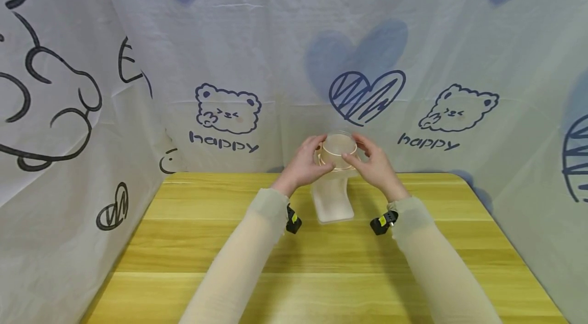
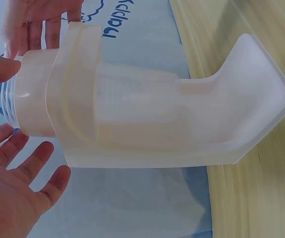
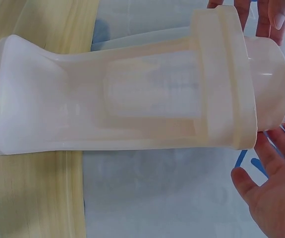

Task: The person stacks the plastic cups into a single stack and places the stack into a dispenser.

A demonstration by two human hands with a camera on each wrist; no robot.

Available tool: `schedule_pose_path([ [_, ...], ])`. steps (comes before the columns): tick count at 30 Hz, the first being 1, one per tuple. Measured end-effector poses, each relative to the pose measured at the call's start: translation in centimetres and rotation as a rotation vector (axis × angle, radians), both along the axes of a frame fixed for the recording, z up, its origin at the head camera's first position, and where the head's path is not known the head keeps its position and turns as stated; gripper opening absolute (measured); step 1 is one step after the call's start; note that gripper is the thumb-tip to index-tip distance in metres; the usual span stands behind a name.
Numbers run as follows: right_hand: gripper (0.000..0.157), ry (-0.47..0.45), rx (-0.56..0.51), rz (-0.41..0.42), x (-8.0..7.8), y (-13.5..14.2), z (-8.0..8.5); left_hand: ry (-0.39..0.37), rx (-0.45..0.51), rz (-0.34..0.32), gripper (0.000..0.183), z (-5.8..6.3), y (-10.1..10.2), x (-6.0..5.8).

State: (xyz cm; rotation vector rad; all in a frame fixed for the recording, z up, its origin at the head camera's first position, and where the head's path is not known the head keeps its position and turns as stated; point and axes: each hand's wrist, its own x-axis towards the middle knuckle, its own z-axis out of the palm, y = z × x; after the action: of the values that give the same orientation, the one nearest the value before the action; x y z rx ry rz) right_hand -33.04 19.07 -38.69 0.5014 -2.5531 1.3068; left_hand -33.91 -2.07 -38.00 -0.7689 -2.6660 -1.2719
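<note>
A cream plastic cup dispenser (image 1: 334, 201) stands upright near the table's back edge, with a flared base, a squarish collar (image 2: 75, 94) and a round tube (image 3: 271, 84) above it. What looks like a stack of clear plastic cups (image 1: 341, 139) sits in its top, their ridged rims showing above the tube. Through the body shows a translucent ribbed shape (image 2: 137, 94). My left hand (image 1: 305, 162) curls round the left side of the top. From the right, my right hand (image 1: 374, 166) grips it with the thumb at the rims. Some fingertips are hidden behind the tube.
The wooden table (image 1: 220, 222) ends just behind the dispenser. A pale printed cloth (image 1: 285, 58) hangs close behind, and another stretch of it (image 1: 59, 171) runs along the left. A small black camera (image 1: 293, 220) is strapped to each wrist.
</note>
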Motion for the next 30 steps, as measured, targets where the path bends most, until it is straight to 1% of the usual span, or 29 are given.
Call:
schedule_pose_path([
  [10, 0.07, -0.026, -0.037, 0.029, 0.2, 0.1, 0.2, -0.005, 0.013, -0.012, 0.08, -0.1, -0.4, 0.1],
  [13, 0.07, -0.024, -0.056, 0.03, 0.2, 0.4, 0.2, 0.0, 0.03, -0.017, 0.08, -0.2, -0.8, 0.1],
  [16, 0.069, -0.017, -0.07, 0.03, 0.4, 0.8, 0.2, 0.0, 0.052, -0.007, 0.078, -0.4, -1.4, 0.3],
  [21, 0.066, -0.001, -0.065, 0.024, 0.8, 1.8, 0.1, -0.009, 0.072, 0.038, 0.072, -1.0, -3.0, 0.8],
  [26, 0.062, 0.002, -0.024, -0.013, 1.5, 3.1, -0.5, -0.026, 0.037, 0.089, 0.068, -2.0, -5.4, 1.6],
  [30, 0.063, -0.015, 0.037, -0.055, 2.1, 4.4, -1.2, -0.035, 0.005, 0.124, 0.07, -3.1, -7.6, 1.9],
])
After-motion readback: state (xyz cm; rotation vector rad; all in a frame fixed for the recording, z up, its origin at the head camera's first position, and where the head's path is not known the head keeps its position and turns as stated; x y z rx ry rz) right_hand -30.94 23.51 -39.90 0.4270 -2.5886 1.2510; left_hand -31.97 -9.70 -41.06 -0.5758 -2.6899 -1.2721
